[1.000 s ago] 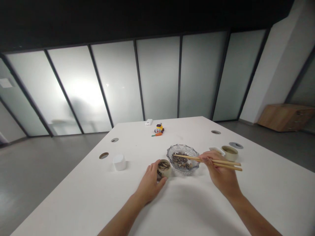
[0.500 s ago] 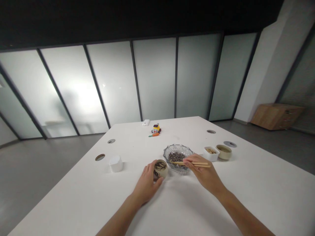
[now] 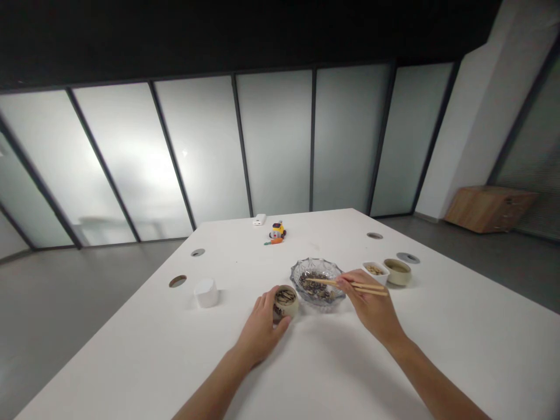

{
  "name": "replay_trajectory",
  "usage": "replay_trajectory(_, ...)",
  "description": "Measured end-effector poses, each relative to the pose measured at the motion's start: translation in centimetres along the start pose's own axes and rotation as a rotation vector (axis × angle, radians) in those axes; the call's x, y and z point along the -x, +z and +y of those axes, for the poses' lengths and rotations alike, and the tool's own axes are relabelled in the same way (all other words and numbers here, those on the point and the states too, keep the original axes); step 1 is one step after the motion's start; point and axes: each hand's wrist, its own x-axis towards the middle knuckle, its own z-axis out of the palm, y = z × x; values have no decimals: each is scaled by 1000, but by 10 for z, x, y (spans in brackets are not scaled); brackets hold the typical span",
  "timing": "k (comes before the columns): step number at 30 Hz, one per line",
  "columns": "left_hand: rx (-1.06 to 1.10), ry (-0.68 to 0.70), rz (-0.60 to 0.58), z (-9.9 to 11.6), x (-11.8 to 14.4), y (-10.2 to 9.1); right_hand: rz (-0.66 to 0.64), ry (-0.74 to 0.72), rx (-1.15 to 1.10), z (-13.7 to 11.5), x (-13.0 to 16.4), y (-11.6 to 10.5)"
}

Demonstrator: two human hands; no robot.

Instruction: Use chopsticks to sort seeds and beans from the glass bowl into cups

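White table (image 3: 332, 373) fills the lower view, w/ frosted glass panels (image 3: 271, 146) behind it and a wooden cabinet (image 3: 490, 208) far right on the floor. Right hand (image 3: 371, 306) is closed around 2 wooden chopsticks (image 3: 345, 284), tips reaching left over the glass bowl (image 3: 317, 280); can't tell if tips touch the dark seeds in it. Left hand (image 3: 261, 329) is cupped around a small beige cup (image 3: 286, 301), fingers touching its near side; cup sits just beside the bowl on its left & holds dark seeds too. White lidded cup (image 3: 206, 292) stands well apart to the left. Right of the bowl: a white square dish (image 3: 375, 271) w/ pale bits, then a 2nd beige cup (image 3: 398, 270) just beside it. At the far table edge, a small toy (image 3: 277, 230), an orange carrot-like piece (image 3: 272, 241) and a white block (image 3: 259, 219).
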Motion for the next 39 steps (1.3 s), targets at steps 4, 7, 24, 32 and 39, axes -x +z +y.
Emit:
replay_trajectory(4, 8, 2, 2, -1, 0, 0, -37, -21, -47, 1, 5, 6)
replay_trajectory(7, 16, 5, 3, -1, 0, 0, -68, -16, -78, 2, 7, 10)
replay_trajectory(24, 0, 8, 17, -1, 0, 1, -16, 75, -110, 1, 4, 7)
replay_trajectory(32, 14, 29, 31, -1, 0, 2, -78, 208, -356, -16, 7, 11)
replay_trajectory(39, 10, 27, 31, -2, 0, 1, -7, 28, -110, -16, -3, -6)
